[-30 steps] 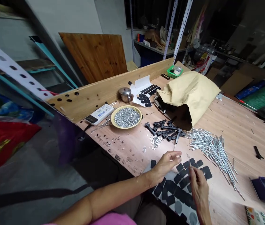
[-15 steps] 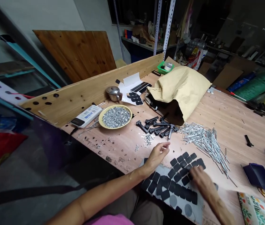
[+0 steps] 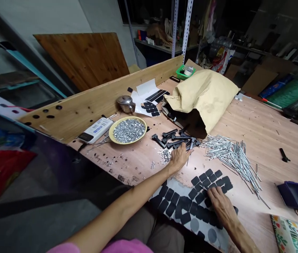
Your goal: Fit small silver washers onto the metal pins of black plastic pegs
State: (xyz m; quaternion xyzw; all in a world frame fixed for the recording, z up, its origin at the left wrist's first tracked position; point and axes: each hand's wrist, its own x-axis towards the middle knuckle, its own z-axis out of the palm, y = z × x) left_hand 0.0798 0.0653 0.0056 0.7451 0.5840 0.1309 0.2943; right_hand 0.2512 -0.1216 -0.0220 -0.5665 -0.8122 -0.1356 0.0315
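Observation:
My left hand (image 3: 179, 157) reaches forward and rests its fingertips at the near edge of a heap of black T-shaped plastic parts (image 3: 173, 139). It lies just right of a small pile of silver washers (image 3: 166, 155). Nothing shows between its fingers. My right hand (image 3: 222, 206) lies palm down on black rubber pads (image 3: 207, 179), its fingers spread among them. Some pads lie on a white printed sheet (image 3: 180, 214). To the right is a loose heap of long thin metal screws (image 3: 233, 158).
A yellow plate rim (image 3: 145, 126) holds many silver washers. Behind stand a steel pot (image 3: 126, 104), a white box (image 3: 96, 129), a sheet of black pads (image 3: 154, 100) and a large kraft paper bag (image 3: 204, 95). A dark blue case (image 3: 295, 196) sits right on the wooden table (image 3: 257, 130).
My left hand has moved forward from the pads to the black parts. My right hand has come down onto the pads, after holding something thin up at its fingertips. The view has swung slightly.

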